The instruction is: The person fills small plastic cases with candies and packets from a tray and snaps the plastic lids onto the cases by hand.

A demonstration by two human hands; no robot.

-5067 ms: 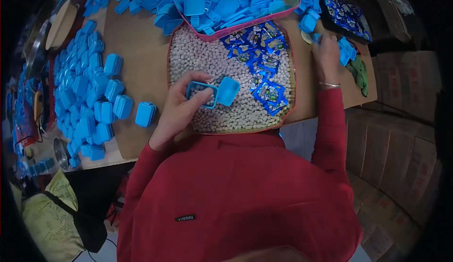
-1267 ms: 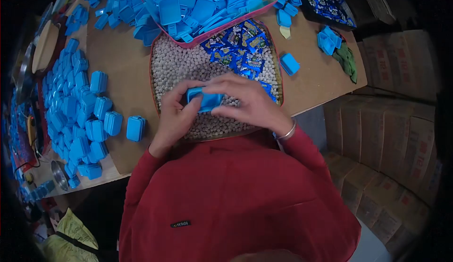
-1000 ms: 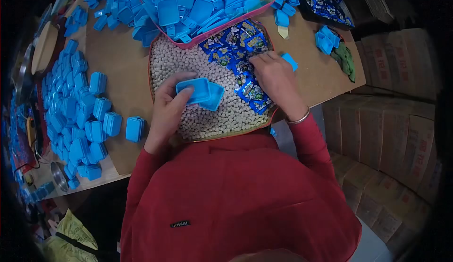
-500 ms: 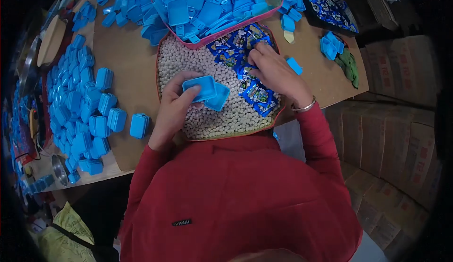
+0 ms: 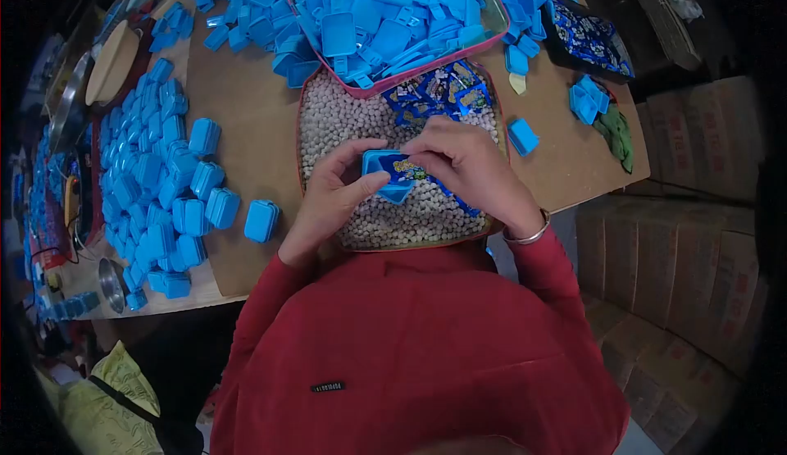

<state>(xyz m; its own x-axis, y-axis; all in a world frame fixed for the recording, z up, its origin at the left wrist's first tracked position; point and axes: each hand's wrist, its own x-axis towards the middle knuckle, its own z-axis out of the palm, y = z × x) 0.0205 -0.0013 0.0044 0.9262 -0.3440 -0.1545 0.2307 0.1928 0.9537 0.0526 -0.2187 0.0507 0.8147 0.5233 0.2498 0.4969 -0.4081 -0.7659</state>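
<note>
My left hand [image 5: 332,197] grips a small blue plastic box [image 5: 395,193], its two halves spread apart, with the thumb over the near edge. My right hand [image 5: 469,164] pinches a shiny dark-blue printed packet [image 5: 403,166] at the box's upper half; how far the packet lies inside is partly hidden by the fingers. Both hands are above a tray of small white pellets [image 5: 385,229]. More blue packets [image 5: 434,94] lie on the pellets beyond my right hand, some covered by it.
A pink-rimmed bin [image 5: 385,88] heaped with open blue boxes overlaps the tray's far edge. Closed blue boxes [image 5: 156,176] pile up at left. A black crate [image 5: 586,41] of packets, a green cloth [image 5: 615,135] and loose blue boxes [image 5: 586,98] are at right; cartons [image 5: 656,250] stand beyond the table.
My right hand has come from the packets to the box in my left hand, bringing a packet. The whole view has shifted slightly.
</note>
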